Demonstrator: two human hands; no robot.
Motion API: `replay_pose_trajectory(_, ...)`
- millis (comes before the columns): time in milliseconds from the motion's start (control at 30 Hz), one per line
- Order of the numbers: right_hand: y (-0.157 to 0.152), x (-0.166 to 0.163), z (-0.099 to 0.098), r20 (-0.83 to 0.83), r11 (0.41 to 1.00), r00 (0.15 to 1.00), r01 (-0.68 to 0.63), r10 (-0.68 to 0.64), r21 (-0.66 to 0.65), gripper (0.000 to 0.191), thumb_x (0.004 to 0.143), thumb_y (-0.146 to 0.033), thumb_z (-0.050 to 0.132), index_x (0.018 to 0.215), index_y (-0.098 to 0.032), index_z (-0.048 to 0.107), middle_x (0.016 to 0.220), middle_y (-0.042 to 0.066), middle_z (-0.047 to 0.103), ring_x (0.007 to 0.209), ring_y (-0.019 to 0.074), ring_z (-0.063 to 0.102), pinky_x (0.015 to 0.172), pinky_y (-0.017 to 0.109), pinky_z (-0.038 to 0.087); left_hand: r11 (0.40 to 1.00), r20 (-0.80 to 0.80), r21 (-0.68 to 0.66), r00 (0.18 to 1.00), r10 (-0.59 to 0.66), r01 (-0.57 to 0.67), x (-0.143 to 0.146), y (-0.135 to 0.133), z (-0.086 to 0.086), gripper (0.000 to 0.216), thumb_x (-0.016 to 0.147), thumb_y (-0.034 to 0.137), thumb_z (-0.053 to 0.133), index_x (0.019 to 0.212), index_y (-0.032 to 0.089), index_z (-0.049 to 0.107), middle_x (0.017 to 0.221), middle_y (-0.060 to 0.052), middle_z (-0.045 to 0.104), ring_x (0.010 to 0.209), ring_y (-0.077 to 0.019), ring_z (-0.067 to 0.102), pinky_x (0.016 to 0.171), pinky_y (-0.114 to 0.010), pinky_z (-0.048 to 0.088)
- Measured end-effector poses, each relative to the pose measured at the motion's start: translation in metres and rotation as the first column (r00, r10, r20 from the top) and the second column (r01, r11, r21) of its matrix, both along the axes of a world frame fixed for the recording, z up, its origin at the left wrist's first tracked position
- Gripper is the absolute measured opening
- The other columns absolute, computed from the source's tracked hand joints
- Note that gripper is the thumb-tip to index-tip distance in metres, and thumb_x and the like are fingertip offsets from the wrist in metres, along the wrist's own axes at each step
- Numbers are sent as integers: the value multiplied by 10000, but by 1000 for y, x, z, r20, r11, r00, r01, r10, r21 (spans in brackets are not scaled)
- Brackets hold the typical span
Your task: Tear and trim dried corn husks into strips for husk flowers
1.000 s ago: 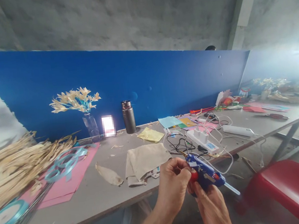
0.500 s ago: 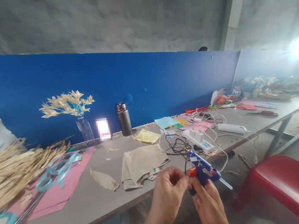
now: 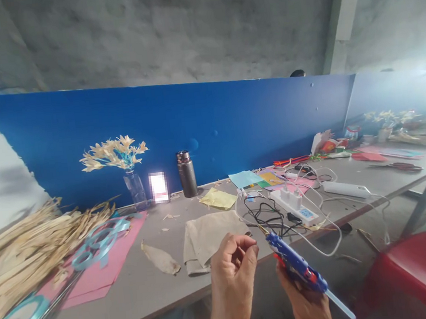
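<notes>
Grey tabletop [image 3: 142, 283] carries the bulk of the clutter: a heap of dried straw strips [image 3: 28, 250] over pink paper [image 3: 103, 272] at the near-left edge, a folded beige cloth [image 3: 209, 233] just ahead of the hands, and a white power strip [image 3: 296, 204] among tangled cords [image 3: 268, 214]. Risk, as a judgement: the blue glue gun [image 3: 294, 265] points its metal tip toward the cloth and cords; if hot, a drip or a brush of the tip there would scorch or foul them, and the straw is dry. Its own lead could snag in the tangle and jerk the gun. Right hand [image 3: 308, 304] is wrapped around the gun's grip from below, held off the table's front edge, with a clear glue stick [image 3: 340, 306] trailing from the rear. Left hand [image 3: 230, 269] sits just beside the nozzle, not touching; its fingertips [image 3: 245, 247] are pinched together, and whether they hold anything cannot be told.
</notes>
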State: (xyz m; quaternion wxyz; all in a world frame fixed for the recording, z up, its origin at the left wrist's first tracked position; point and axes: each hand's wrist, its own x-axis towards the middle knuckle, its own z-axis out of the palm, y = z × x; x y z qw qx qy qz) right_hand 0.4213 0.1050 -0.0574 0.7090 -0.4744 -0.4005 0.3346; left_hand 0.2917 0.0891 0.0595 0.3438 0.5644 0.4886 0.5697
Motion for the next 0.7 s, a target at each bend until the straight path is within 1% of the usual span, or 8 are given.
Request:
replay_pose_trajectory(67, 0, 8, 4, 86, 981, 995, -67, 52, 181, 268, 764, -404, 760, 926, -190, 760, 877, 82, 702, 787, 251, 643, 686, 341, 533, 995, -102, 103, 995, 6, 4, -13, -5, 8, 170, 891, 324, 603, 812, 186, 664, 747, -6, 537, 614, -108, 437, 581, -219, 385)
replay_pose_trajectory(133, -1, 17, 9, 218, 935, 971, -165, 98, 313, 204, 788, -334, 744, 947, -209, 768, 855, 79, 679, 751, 235, 637, 648, 315, 522, 977, -223, 201, 974, -22, 68, -27, -6, 20, 154, 911, 303, 584, 864, 198, 688, 838, -22, 546, 639, -106, 455, 605, -225, 416)
replay_pose_trajectory(200, -2, 24, 14, 320, 910, 941, -226, 112, 347, 200, 812, -294, 721, 995, -232, 772, 880, 88, 678, 766, 241, 649, 652, 312, 524, 953, -355, 231, 929, -105, 195, -38, -6, 34, 170, 933, 286, 555, 968, 223, 708, 939, -46, 544, 735, -127, 507, 659, -244, 463)
replay_pose_trajectory(267, -3, 28, 17, 372, 900, 920, -259, 119, 352, 199, 824, -278, 711, 1010, -248, 774, 881, 89, 679, 764, 243, 657, 649, 309, 528, 929, -468, 192, 862, -195, 315, -45, -5, 48, 219, 957, 264, 512, 1068, 248, 700, 1026, -68, 541, 865, -159, 542, 737, -284, 502)
replay_pose_trajectory(367, -3, 28, 17, 387, 885, 912, -284, 132, 368, 193, 835, -288, 703, 1011, -252, 773, 863, 86, 681, 762, 244, 662, 660, 308, 534, 913, -582, 112, 771, -259, 392, -45, -4, 61, 237, 956, 219, 504, 1108, 258, 682, 1089, -77, 537, 944, -178, 550, 807, -328, 516)
replay_pose_trajectory(433, -3, 26, 16, 398, 879, 905, -306, 149, 366, 201, 834, -305, 708, 1018, -252, 772, 859, 83, 683, 759, 244, 663, 668, 307, 536, 914, -620, 73, 736, -271, 398, -41, -3, 64, 186, 942, 207, 533, 1039, 244, 687, 1097, -69, 530, 928, -172, 551, 794, -318, 512)
replay_pose_trajectory(533, -2, 26, 15, 407, 870, 901, -315, 149, 379, 227, 811, -297, 739, 1034, -261, 765, 855, 70, 683, 742, 234, 661, 665, 299, 531, 916, -637, 69, 723, -265, 396, -35, -4, 64, 126, 935, 178, 535, 897, 200, 653, 1053, -55, 525, 935, -169, 544, 818, -310, 491)
replay_pose_trajectory(700, -2, 28, 15, 397, 865, 906, -311, 146, 393, 213, 853, -214, 681, 1053, -261, 738, 862, 60, 662, 735, 215, 645, 639, 286, 515, 911, -634, 207, 758, -152, 356, -36, -7, 53, 168, 966, 145, 402, 864, 184, 530, 991, -66, 515, 932, -188, 516, 811, -332, 461)
